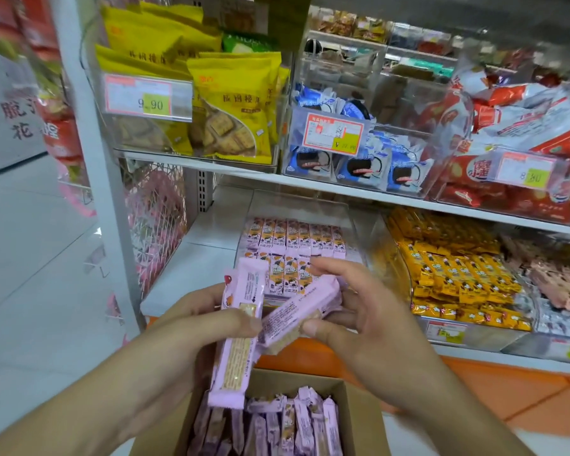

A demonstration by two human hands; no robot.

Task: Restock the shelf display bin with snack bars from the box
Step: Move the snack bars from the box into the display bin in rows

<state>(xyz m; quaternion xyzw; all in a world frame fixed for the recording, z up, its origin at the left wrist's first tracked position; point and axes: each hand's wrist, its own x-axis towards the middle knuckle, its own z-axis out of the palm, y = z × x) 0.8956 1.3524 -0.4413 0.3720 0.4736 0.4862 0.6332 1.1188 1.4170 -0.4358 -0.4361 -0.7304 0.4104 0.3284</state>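
My left hand (191, 327) grips a long pink snack bar (236, 343) that stands nearly upright above the box. To its right, my right hand (356, 311) pinches a second pink snack bar (297, 315), tilted, its lower end touching the first. Below both hands an open cardboard box (362, 419) holds several pink bars standing on end. Behind the hands, on the lower shelf, the clear display bin (349, 218) contains two neat rows of the same pink bars (293, 238).
A clear bin of orange-yellow bars (454, 268) sits right of the pink one. The upper shelf (244, 174) carries bins of yellow cracker bags, blue sandwich cookies and red packets. A white upright post (106, 179) stands at left, white floor beyond it.
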